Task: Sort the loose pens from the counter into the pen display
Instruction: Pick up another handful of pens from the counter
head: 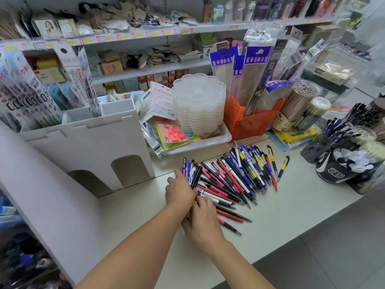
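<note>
A pile of loose pens (235, 178) in black, blue, red, pink and yellow lies fanned out on the pale counter (291, 215). My left hand (179, 191) grips a bundle of blue and black pens (193, 174) at the pile's left edge. Just below it, my right hand (203, 223) curls around the lower end of the same bundle, over several red and pink pens. A white stepped display stand (87, 140) with arched cut-outs stands to the left of my hands.
Behind the pile sit a white tray (226, 135) with stacked clear palettes and scissors, and an orange holder (250, 122). Cups full of pens (325, 142) crowd the right side. Shelves of stock fill the back. The counter's front edge runs diagonally at lower right.
</note>
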